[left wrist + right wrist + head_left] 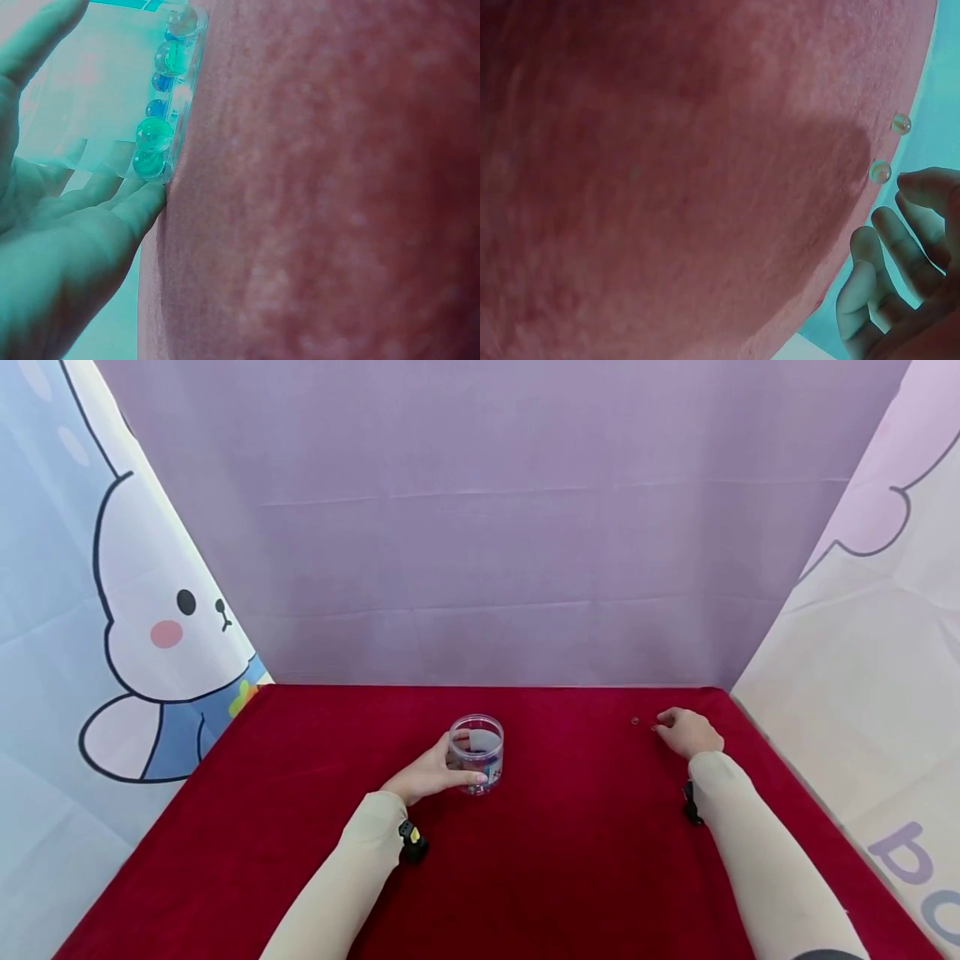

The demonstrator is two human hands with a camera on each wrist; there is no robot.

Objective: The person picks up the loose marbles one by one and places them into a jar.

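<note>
A clear plastic jar without a lid stands on the red cloth, and my left hand grips it with thumb and fingers around its side. Several glass marbles, some green and some blue, lie at the jar's bottom in the left wrist view. Over on the right, my right hand hovers low over the cloth with loosely bent fingers. Close by its fingertips is a clear marble, and a second marble lies a little farther off. No marble shows between those fingers.
Red cloth covers the table up to a plain purple backdrop. A printed sheet with a cartoon rabbit borders the left side, and a pale printed sheet borders the right.
</note>
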